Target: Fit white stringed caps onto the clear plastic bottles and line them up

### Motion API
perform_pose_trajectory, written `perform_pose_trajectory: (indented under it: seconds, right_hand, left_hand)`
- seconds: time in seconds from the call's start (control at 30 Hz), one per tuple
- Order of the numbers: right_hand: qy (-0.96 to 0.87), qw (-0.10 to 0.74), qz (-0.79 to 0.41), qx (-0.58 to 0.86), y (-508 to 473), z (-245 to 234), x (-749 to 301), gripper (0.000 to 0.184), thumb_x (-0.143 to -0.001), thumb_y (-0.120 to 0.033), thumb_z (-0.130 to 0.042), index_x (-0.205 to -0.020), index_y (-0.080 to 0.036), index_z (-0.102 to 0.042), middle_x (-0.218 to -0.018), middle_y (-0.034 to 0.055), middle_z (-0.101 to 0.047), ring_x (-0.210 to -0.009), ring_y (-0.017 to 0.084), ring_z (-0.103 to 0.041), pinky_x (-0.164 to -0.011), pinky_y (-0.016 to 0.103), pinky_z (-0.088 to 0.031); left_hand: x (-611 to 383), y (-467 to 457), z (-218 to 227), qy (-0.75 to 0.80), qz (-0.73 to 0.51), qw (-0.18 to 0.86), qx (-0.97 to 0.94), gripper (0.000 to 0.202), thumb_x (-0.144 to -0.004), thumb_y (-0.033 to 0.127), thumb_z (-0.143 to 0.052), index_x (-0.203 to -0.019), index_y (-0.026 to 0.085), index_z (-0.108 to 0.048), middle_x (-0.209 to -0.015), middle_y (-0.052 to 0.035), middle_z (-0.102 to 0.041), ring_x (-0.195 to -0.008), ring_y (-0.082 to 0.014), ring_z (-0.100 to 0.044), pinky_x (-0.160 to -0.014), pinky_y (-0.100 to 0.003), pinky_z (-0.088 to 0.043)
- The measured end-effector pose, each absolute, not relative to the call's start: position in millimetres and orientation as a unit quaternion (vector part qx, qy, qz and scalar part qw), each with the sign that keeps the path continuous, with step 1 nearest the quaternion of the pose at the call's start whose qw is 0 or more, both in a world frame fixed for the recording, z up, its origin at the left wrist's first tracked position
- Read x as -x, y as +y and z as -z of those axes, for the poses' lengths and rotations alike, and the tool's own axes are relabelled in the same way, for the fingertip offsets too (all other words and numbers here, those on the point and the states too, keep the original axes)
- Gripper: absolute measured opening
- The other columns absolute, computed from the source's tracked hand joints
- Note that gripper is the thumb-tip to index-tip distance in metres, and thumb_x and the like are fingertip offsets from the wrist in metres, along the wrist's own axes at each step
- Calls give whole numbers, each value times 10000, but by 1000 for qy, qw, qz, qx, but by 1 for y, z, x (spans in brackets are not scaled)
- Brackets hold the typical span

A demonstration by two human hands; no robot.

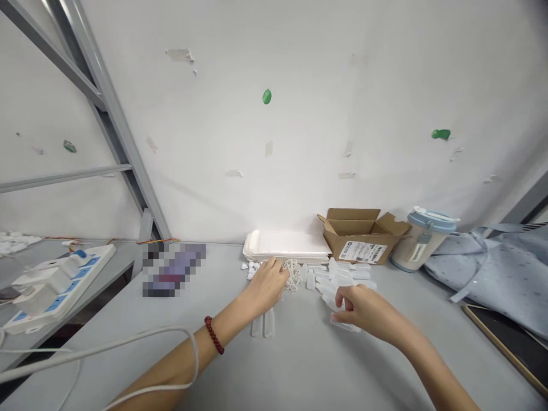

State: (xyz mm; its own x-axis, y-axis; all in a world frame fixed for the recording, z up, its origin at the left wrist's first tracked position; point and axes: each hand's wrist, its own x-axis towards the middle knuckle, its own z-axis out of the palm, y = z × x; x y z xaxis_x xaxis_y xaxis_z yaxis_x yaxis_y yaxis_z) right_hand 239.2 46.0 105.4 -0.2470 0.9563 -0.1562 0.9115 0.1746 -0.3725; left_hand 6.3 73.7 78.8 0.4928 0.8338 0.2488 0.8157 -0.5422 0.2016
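My left hand (269, 282), with a dark red bead bracelet (214, 335) on its wrist, reaches down at the left edge of a pile of off-white looped bands (293, 276). Its fingers are curled and their tips partly hidden, so what they pinch does not show. Small white pieces (252, 267) lie just behind this hand. Two clear plastic sleeves (269, 323) rest side by side below it. My right hand (363, 311) hovers at the front of a heap of clear plastic sleeves (338, 279), thumb and forefinger apart. One sleeve (346, 326) lies just under its thumb.
A stack of white padded envelopes (291, 245) and an open cardboard box (363, 240) stand against the wall. Right of them are a blue-lidded cup (422, 240), a blue fabric bag (483, 274) and a phone (509, 342). A power strip (60, 285) and white cable (141, 337) occupy the left.
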Motion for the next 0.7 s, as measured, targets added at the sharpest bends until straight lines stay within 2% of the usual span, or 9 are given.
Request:
perform_pose_trajectory:
  seconds: [0.1, 0.23, 0.37, 0.5, 0.7]
  right_hand:
    - [-758, 38, -193, 622, 43, -108, -238, 99, -664, -273, -613, -723, -194, -624, -777, 58, -613, -667, 203, -565, -516, 248, -332]
    - [-759, 18, -193, 622, 40, -109, -235, 15, -638, -183, -596, -647, -173, -603, -736, 41, -590, -525, 139, -539, -476, 235, -284]
    - [-762, 5, -196, 617, 40, -105, -233, 35, -612, -147, -588, -639, -165, -601, -718, 36, -588, -464, 110, -513, -455, 230, -252]
    - [-773, -2, -170, 611, 41, -99, -230, 56, -595, -166, -602, -650, -167, -614, -740, 53, -607, -509, 144, -536, -459, 239, -252]
    - [-777, -6, -144, 612, 41, -97, -225, 85, -583, -172, -630, -667, -176, -646, -745, 78, -627, -680, 233, -584, -494, 244, -272]
  left_hand:
    - [-8, 73, -76, 485, -181, 21, -855, 158, -814, 83, -444, -795, 172, -573, -961, -108, -556, -971, -269, -455, -815, -399, -398]
    - [-8, 71, -78, 522, -226, 27, -822, 189, -852, 147, -414, -797, 170, -594, -875, -86, -583, -931, -250, -476, -813, -383, -402]
    - [-5, 70, -85, 554, -265, 53, -788, 205, -826, 166, -421, -737, 172, -605, -804, -68, -620, -877, -242, -518, -739, -350, -422]
    - [-4, 77, -94, 559, -292, 89, -771, 218, -802, 181, -432, -678, 182, -611, -750, -34, -659, -815, -205, -567, -680, -297, -437]
    - [-8, 88, -104, 558, -332, 105, -753, 172, -779, 182, -465, -706, 178, -621, -795, -34, -669, -812, -188, -576, -714, -296, -442]
